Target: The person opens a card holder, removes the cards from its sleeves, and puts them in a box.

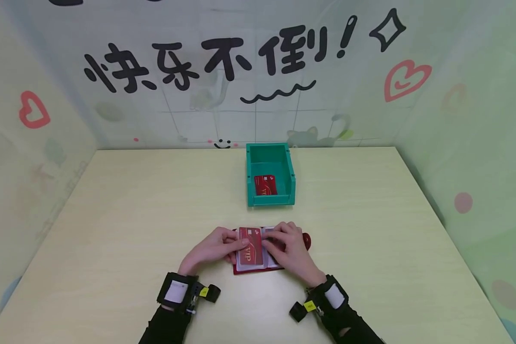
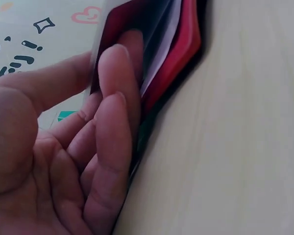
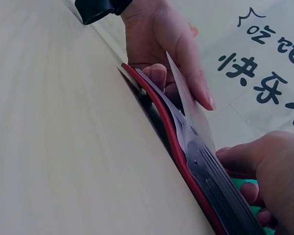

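Note:
A card holder with a dark red cover (image 1: 258,271) lies spread on the table, its clear sleeve pages (image 3: 206,166) stacked inside. On its left side shows a red VIP card (image 1: 251,248). My left hand (image 1: 221,246) pinches this card from the left, thumb on its face and fingers behind; in the left wrist view those fingers (image 2: 112,132) reach behind the raised sheet. My right hand (image 1: 289,246) is at the right-hand pages, thumb and forefinger at their inner edge. I cannot tell whether the left hand pinches the card alone or with its sleeve.
Behind the card holder stands a green open-front bin (image 1: 271,199) with red VIP cards (image 1: 265,185) in it. A dark red rounded tab (image 1: 307,241) sticks out beyond my right hand. The table (image 1: 155,200) meets a printed backdrop (image 1: 241,119) at the back and sides.

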`<control>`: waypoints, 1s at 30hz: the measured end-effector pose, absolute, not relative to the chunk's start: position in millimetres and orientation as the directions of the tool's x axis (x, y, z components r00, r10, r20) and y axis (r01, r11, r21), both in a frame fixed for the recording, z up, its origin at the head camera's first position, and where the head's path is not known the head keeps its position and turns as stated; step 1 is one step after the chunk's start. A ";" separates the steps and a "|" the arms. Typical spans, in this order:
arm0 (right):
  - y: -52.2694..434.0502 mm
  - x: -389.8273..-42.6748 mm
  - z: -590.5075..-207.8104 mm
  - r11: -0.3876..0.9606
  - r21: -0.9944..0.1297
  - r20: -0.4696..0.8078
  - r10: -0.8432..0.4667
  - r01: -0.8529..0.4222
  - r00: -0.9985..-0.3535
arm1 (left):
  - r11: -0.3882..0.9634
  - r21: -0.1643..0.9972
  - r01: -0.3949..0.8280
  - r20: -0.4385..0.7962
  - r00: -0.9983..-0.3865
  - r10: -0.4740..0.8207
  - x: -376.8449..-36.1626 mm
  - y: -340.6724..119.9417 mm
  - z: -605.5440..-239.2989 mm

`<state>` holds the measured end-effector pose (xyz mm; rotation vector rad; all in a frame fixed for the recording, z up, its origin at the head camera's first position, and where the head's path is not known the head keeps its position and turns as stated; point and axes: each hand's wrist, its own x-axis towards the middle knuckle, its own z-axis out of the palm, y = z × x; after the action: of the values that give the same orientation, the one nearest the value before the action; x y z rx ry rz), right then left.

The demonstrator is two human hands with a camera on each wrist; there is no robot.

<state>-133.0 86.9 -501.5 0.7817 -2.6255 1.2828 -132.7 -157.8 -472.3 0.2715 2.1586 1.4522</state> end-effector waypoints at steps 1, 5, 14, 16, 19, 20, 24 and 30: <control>85.6 -132.4 -500.5 0.520 -0.700 0.312 -0.394 -0.490 -0.864 | 0.407 0.905 -0.126 -0.313 -0.845 0.434 -132.5 -158.0 -472.1; 80.1 -129.3 -495.3 0.578 -0.673 0.281 -0.378 -0.462 -0.882 | 0.417 0.894 -0.163 -0.343 -0.848 0.404 -132.0 -158.3 -471.7; 71.9 -123.8 -487.7 0.682 -0.610 0.206 -0.355 -0.403 -0.912 | 0.470 0.859 -0.204 -0.385 -0.861 0.331 -131.9 -153.7 -473.8; 71.2 -123.0 -486.7 0.682 -0.618 0.192 -0.350 -0.390 -0.917 | 0.483 0.851 -0.208 -0.389 -0.866 0.313 -131.6 -152.5 -473.6; 70.7 -122.9 -485.9 0.672 -0.641 0.177 -0.341 -0.371 -0.923 | 0.492 0.846 -0.204 -0.383 -0.875 0.297 -130.8 -151.0 -472.8; 70.8 -123.3 -486.2 0.669 -0.647 0.172 -0.339 -0.366 -0.925 | 0.495 0.845 -0.202 -0.381 -0.877 0.292 -130.4 -150.6 -472.2; 71.3 -124.2 -486.6 0.656 -0.674 0.153 -0.326 -0.340 -0.933 | 0.509 0.838 -0.197 -0.376 -0.884 0.277 -129.1 -149.2 -470.6; 71.2 -123.8 -482.2 0.637 -0.706 0.132 -0.311 -0.310 -0.941 | 0.528 0.831 -0.176 -0.363 -0.890 0.274 -128.2 -148.6 -468.5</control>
<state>-123.8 71.2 -482.2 0.5395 -2.8436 1.2264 -128.2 -148.6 -468.5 0.0798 2.3152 1.3331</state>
